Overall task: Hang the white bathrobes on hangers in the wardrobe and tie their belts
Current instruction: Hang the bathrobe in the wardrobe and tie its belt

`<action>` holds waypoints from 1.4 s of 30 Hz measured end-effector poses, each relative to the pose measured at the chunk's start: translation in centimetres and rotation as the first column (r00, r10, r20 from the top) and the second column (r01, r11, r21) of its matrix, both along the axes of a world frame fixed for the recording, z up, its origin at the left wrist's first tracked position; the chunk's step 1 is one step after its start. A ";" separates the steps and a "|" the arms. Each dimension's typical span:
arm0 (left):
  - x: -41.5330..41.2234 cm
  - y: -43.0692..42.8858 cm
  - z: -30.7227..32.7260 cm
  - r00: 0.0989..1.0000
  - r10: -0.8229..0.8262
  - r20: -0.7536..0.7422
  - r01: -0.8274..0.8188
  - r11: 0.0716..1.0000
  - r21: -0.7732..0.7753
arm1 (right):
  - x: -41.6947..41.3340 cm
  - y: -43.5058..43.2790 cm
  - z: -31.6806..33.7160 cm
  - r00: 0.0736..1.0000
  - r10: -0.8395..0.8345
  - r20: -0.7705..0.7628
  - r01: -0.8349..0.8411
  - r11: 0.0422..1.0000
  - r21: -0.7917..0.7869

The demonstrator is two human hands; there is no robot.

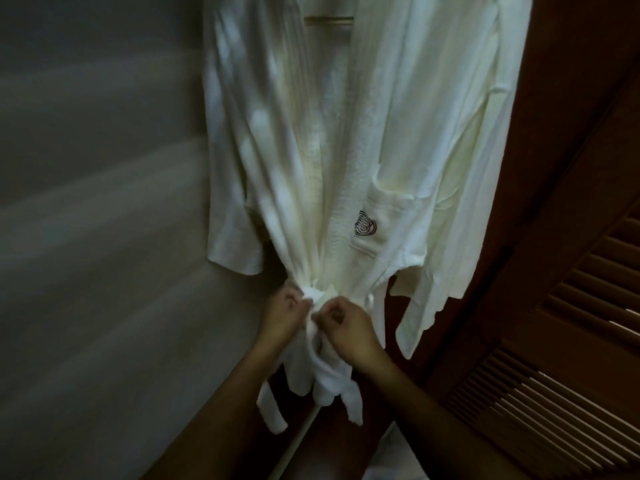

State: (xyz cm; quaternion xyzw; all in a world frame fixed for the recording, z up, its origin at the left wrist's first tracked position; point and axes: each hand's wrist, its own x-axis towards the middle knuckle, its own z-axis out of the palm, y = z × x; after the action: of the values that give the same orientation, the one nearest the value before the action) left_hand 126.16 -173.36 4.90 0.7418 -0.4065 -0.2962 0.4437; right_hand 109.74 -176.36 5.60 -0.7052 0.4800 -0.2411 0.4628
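Bathrobe (311,150) hangs upright in front of you, btwn a grey wall (97,237) on the left and a slatted wooden door (561,341) on the right. A pale bar (329,20) shows across the neck opening at top; can't tell if it's the hanger. Robe front is gathered tight at the waist, where the belt (317,297) is bunched into a knot.

Your left hand (282,315) sits at the knot's left side, fingers curled, pinching the belt. Your right hand (346,329) is just beside it on the right, fingers curled in, thumb and forefinger pinching belt cloth at the knot. Hands almost touch. Belt ends hang loose below your wrists.

Pocket (377,220) w/ a dark swirl logo (365,227) faces you, above and right of the knot.
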 end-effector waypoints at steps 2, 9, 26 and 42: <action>0.1 2.5 -3.0 0.994 -0.109 0.032 0.099 0.971 0.218 | -0.7 0.7 -3.6 0.972 0.182 -0.146 -0.173 0.982 0.071; 1.9 2.8 -4.0 0.873 -0.006 -0.488 0.125 0.970 0.211 | -0.8 -1.0 -3.4 0.995 -0.094 -0.026 0.097 0.975 0.200; 2.8 0.7 -4.6 0.972 -0.230 -0.045 0.233 0.930 0.284 | -3.2 -2.7 -3.4 0.971 -0.092 -0.220 0.109 0.992 0.067; 11.0 -9.2 10.7 0.942 0.287 0.175 -0.301 0.952 0.059 | -4.6 -6.6 6.6 0.868 -0.478 0.131 0.494 0.858 -0.140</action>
State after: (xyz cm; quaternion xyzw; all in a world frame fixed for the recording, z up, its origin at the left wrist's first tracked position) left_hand 137.16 -182.60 15.61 0.8342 -0.3135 -0.1815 0.4158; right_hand 105.14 -182.96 12.17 -0.5859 0.5987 -0.4217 0.3470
